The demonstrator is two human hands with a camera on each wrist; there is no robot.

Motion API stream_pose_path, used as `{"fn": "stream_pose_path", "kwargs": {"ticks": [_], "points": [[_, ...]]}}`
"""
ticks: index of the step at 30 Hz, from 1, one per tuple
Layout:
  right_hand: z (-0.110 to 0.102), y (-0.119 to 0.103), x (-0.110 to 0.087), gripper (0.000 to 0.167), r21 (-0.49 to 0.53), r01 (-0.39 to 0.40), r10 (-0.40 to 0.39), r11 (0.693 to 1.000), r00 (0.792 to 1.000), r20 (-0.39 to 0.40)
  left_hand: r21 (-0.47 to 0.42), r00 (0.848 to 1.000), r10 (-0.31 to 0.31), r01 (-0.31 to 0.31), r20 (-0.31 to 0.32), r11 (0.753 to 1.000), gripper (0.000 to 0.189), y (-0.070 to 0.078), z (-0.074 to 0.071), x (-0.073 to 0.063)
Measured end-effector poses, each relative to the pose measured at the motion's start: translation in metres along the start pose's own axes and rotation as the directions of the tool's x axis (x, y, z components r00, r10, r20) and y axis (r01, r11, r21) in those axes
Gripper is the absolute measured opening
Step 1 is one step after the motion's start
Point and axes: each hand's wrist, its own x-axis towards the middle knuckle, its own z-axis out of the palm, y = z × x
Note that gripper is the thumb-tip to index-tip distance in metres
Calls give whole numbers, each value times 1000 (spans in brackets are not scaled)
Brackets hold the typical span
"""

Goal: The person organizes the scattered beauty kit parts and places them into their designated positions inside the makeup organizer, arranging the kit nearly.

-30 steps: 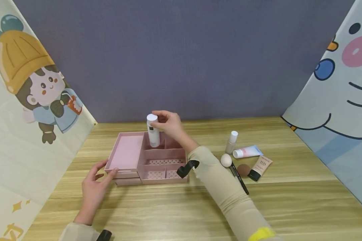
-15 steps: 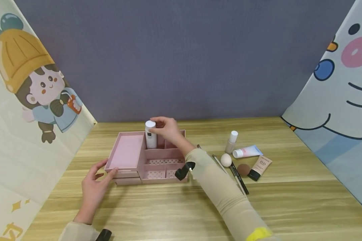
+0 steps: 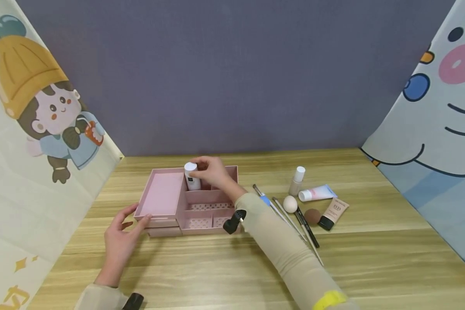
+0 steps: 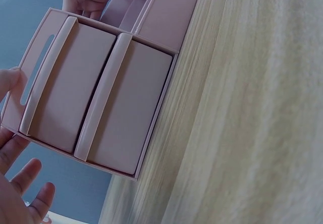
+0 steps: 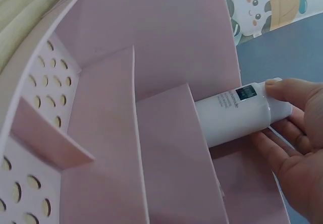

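A pink cosmetics organizer point(image 3: 209, 197) with two drawers and open compartments stands on the table. My left hand point(image 3: 122, 237) holds its front left corner, thumb on the upper edge and fingers at the side; in the left wrist view the thumb point(image 4: 7, 80) lies near the slot above the drawers point(image 4: 123, 103). With my right hand point(image 3: 214, 174) I grip a white lotion bottle point(image 3: 193, 181) by its cap. The bottle's lower part is inside the back left compartment, its base hidden by the divider point(image 5: 171, 133) in the right wrist view.
Right of the organizer lie makeup brushes point(image 3: 290, 215), a black pen point(image 3: 307, 227), a pale sponge point(image 3: 290, 204), a brown round puff point(image 3: 312, 217), a white-blue tube point(image 3: 317, 193) and a beige tube point(image 3: 334, 213). A small white-capped bottle point(image 3: 296, 181) stands behind them.
My right hand has lowered the lotion bottle into the back left compartment, moving slightly left. More of the brushes shows beside the right sleeve. The left hand has stayed at the corner.
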Motion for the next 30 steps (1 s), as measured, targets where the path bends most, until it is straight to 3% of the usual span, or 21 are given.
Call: {"fn": "stream_pose_path", "kwargs": {"ticks": [10, 17, 25, 30], "points": [[3, 0, 2, 39, -6, -7, 8, 1000, 1000, 18, -9, 1000, -15, 15, 2, 1000, 45, 0, 3, 1], [0, -2, 3, 41, -2, -26, 26, 1000, 998, 49, -8, 1000, 22, -22, -15, 1000, 43, -3, 3, 2], [-8, -3, 4, 42, -45, -8, 13, 999, 993, 116, 5, 1000, 6, -6, -24, 1000, 43, -3, 3, 1], [-19, -3, 6, 47, -64, 17, -10, 998, 993, 122, -2, 999, 45, -45, -20, 999, 44, -4, 4, 2]]}}
